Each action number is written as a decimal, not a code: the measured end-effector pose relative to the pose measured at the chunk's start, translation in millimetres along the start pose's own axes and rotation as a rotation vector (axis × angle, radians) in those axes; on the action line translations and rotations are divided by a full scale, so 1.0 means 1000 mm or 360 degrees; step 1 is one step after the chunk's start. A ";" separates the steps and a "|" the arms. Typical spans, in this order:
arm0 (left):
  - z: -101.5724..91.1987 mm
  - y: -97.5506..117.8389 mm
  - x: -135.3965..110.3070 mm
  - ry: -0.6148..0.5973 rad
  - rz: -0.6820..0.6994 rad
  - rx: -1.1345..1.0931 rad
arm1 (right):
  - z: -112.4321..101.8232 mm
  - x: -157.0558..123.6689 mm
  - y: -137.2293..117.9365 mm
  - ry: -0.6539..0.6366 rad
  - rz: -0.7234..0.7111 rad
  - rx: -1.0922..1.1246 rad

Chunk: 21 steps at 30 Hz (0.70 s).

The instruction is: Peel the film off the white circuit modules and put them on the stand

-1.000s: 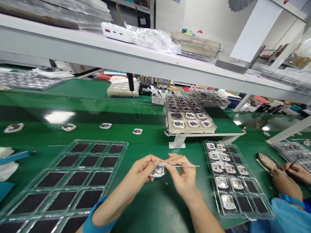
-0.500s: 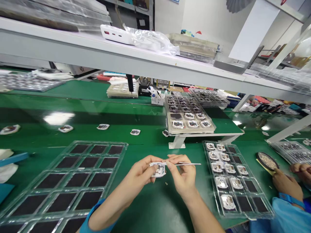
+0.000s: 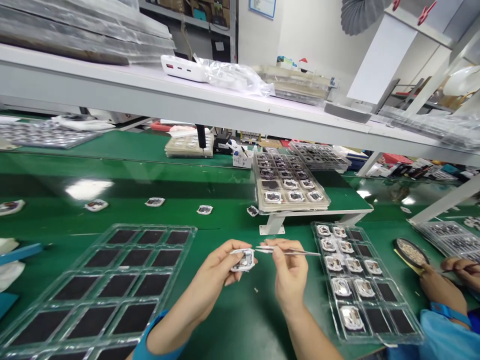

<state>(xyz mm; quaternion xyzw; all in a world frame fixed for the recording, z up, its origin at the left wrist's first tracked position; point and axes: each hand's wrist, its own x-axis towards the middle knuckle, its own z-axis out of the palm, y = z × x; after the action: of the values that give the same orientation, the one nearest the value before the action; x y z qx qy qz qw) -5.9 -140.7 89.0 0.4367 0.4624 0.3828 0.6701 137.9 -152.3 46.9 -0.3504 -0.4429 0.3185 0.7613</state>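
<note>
Between the fingers and thumb of my left hand point(image 3: 224, 263) is a small white-framed electronic module point(image 3: 244, 260), its inner parts facing up. My right hand point(image 3: 291, 270) is closed around metal tweezers point(image 3: 290, 252). The tweezers' tips point left, just off the module's right edge. To the left of my hands lies a clear tray point(image 3: 194, 240) with dark-lined pockets. On the right, another clear tray point(image 3: 330, 320) holds several similar white modules point(image 3: 351, 318), with some pockets showing only dark lining.
A raised stand point(image 3: 347, 216) carries stacked trays point(image 3: 296, 205) of modules. Several loose modules point(image 3: 205, 210) lie in a row on the green surface behind. A white shelf point(image 3: 150, 95) crosses above. At right, a co-worker's hand point(image 3: 442, 287) is near a round dish of small parts point(image 3: 411, 251).
My right hand has moved slightly right, drawing the tweezers away from the module; their tips now show. My left hand still holds the module. The camera view has tilted slightly up.
</note>
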 end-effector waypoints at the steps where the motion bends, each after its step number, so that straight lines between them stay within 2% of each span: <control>1: -0.001 0.000 -0.001 -0.0016 0.0009 0.0012 | 0.000 -0.001 0.000 -0.0042 -0.0069 -0.0044; 5: -0.006 -0.003 -0.003 -0.0166 0.0108 0.0082 | 0.000 -0.003 0.002 -0.0203 -0.0220 -0.0235; 8: -0.009 -0.004 -0.002 -0.0222 0.0190 0.0145 | 0.001 -0.004 0.005 -0.0205 -0.0269 -0.0281; 11: -0.011 0.002 0.001 -0.0166 0.0220 0.0223 | 0.002 -0.003 0.004 -0.0124 -0.0336 -0.0292; 14: -0.013 0.020 0.007 -0.0067 0.0293 0.0323 | 0.002 -0.001 0.001 -0.0021 -0.0427 -0.0271; 17: -0.011 0.044 0.026 -0.0026 0.0441 0.0441 | 0.001 0.002 -0.002 0.0094 -0.0525 -0.0246; 19: -0.007 0.061 0.050 0.0018 0.0627 0.0631 | 0.000 0.004 -0.003 0.0150 -0.0562 -0.0251; 21: 0.000 0.075 0.083 0.0143 0.0844 0.1005 | -0.001 0.006 -0.003 0.0148 -0.0566 -0.0278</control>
<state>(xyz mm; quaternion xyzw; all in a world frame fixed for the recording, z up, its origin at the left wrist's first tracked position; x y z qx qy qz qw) 9.4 -40.1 135.6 0.7076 0.4574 0.4001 0.3606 141.3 -149.8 51.9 -0.3456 -0.4881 0.1231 0.7919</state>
